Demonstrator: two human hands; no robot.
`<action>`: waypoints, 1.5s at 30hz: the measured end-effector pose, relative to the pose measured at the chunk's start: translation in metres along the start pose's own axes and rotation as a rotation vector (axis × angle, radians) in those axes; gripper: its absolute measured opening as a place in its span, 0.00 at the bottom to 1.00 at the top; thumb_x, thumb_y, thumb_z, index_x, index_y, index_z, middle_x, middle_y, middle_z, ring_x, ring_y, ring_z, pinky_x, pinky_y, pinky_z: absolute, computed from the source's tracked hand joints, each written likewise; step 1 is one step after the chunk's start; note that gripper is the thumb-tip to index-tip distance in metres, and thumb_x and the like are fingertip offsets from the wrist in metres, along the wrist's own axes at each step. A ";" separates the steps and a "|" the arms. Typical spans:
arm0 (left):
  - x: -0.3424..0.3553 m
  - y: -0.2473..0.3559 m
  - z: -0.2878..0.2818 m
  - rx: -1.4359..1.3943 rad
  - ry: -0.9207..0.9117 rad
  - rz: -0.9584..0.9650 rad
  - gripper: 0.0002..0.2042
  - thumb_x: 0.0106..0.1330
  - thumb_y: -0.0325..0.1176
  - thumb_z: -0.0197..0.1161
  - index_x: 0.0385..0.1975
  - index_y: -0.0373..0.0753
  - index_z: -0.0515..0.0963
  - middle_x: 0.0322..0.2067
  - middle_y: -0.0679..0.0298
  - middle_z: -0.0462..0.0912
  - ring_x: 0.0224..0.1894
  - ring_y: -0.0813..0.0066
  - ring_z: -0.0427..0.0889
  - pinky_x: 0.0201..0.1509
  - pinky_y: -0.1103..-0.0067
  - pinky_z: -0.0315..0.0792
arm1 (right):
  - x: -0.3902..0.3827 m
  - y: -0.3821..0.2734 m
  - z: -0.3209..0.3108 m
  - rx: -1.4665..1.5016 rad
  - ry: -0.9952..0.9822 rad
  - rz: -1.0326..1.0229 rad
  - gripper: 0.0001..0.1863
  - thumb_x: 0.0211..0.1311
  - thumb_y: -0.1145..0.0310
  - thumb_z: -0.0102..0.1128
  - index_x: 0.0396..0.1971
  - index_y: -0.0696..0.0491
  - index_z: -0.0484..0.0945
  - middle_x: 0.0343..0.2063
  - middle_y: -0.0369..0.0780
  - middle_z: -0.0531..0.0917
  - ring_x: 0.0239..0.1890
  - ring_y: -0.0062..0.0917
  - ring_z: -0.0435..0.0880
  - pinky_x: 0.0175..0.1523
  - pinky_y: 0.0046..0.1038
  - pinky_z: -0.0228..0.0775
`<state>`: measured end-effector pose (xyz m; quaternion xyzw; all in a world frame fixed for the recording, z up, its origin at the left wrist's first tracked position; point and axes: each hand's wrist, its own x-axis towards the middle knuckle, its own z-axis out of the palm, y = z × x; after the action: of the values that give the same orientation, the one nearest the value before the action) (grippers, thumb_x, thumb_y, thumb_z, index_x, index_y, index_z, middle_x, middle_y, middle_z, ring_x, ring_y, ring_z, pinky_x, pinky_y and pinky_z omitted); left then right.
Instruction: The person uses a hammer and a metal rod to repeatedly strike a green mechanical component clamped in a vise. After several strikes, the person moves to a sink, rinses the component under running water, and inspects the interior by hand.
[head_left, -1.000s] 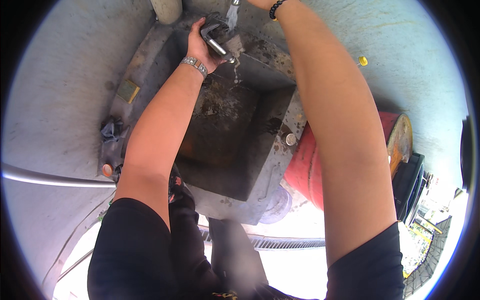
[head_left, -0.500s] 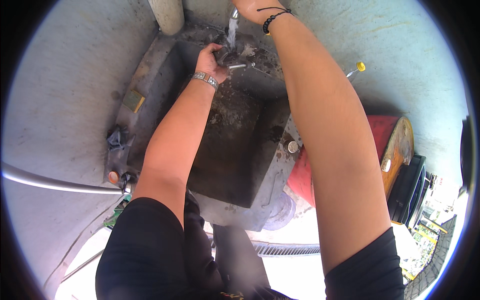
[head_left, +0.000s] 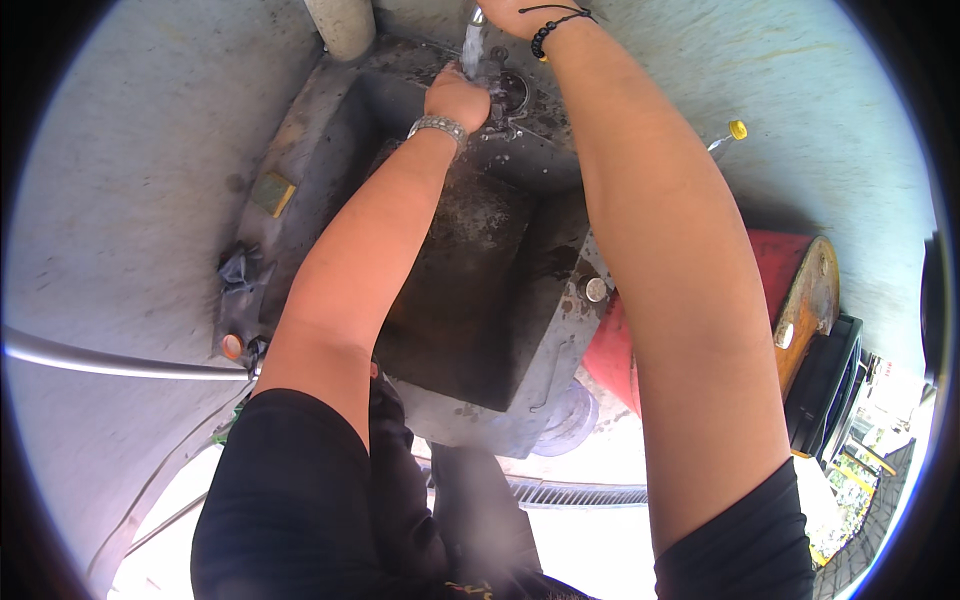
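Water runs from a metal tap [head_left: 478, 17] at the far end of a dark concrete sink [head_left: 545, 330]. My left hand [head_left: 460, 98], with a metal watch on the wrist, is under the stream, its fingers closed round a dark metal part [head_left: 513, 92] with a round, ring-like end. Most of that part is hidden by the hand, so its exact kind does not show. My right hand [head_left: 522, 18], wearing a black beaded bracelet, is at the top of the tap. The upper picture edge cuts off its fingers.
A green and yellow sponge [head_left: 273, 194] and a crumpled grey plastic bag [head_left: 240, 268] lie on the sink's left ledge. A round cap [head_left: 596, 290] sits on the right rim. Beside the sink is a red drum [head_left: 612, 350]; a yellow-capped bottle [head_left: 737, 131] stands behind it.
My left hand has moved up and slightly right, further into the stream, and turned the metal part: its shiny rod pointed right before, now its round end shows. The right hand stays at the tap.
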<state>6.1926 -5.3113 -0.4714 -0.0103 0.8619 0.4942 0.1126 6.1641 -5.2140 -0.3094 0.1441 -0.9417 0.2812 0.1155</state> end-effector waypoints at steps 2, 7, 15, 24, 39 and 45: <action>-0.008 0.007 0.002 0.159 0.042 0.154 0.29 0.60 0.33 0.60 0.62 0.29 0.68 0.57 0.40 0.77 0.61 0.46 0.75 0.66 0.67 0.68 | 0.000 0.000 0.000 -0.010 0.022 -0.007 0.27 0.74 0.49 0.46 0.46 0.60 0.79 0.47 0.56 0.81 0.54 0.52 0.77 0.58 0.43 0.68; -0.005 0.009 0.008 -0.550 -0.051 -0.261 0.31 0.64 0.29 0.58 0.68 0.32 0.59 0.54 0.48 0.79 0.50 0.61 0.84 0.47 0.69 0.80 | 0.001 0.001 0.002 0.011 0.032 -0.044 0.26 0.74 0.49 0.46 0.45 0.60 0.80 0.44 0.56 0.82 0.52 0.52 0.78 0.56 0.43 0.69; 0.081 -0.078 0.035 -0.029 -0.076 0.312 0.31 0.61 0.26 0.63 0.63 0.37 0.56 0.47 0.48 0.80 0.41 0.62 0.84 0.35 0.69 0.79 | 0.001 0.003 0.004 -0.005 0.035 -0.052 0.26 0.74 0.49 0.46 0.43 0.60 0.80 0.42 0.57 0.82 0.50 0.52 0.79 0.55 0.43 0.70; 0.045 -0.018 0.006 0.207 0.079 -0.059 0.17 0.58 0.29 0.66 0.48 0.36 0.77 0.44 0.60 0.85 0.42 0.66 0.86 0.40 0.69 0.79 | -0.001 0.003 0.007 -0.011 0.085 -0.052 0.26 0.73 0.50 0.48 0.44 0.60 0.79 0.40 0.57 0.82 0.48 0.52 0.79 0.53 0.43 0.70; -0.021 -0.021 -0.020 -1.165 0.219 -0.554 0.07 0.65 0.24 0.58 0.41 0.37 0.71 0.43 0.56 0.77 0.43 0.60 0.80 0.40 0.64 0.74 | -0.001 0.007 0.007 0.044 0.080 -0.059 0.24 0.73 0.51 0.48 0.39 0.61 0.79 0.38 0.55 0.81 0.46 0.51 0.78 0.52 0.42 0.69; -0.013 -0.051 -0.010 -1.504 0.124 -0.521 0.23 0.58 0.18 0.55 0.55 0.33 0.65 0.42 0.51 0.78 0.42 0.54 0.82 0.47 0.57 0.78 | -0.002 0.007 0.007 -0.037 0.087 -0.066 0.25 0.73 0.51 0.48 0.37 0.60 0.78 0.39 0.56 0.80 0.47 0.51 0.78 0.53 0.43 0.69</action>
<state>6.2095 -5.3471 -0.5072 -0.3122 0.2718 0.8996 0.1394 6.1623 -5.2116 -0.3193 0.1606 -0.9355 0.2659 0.1681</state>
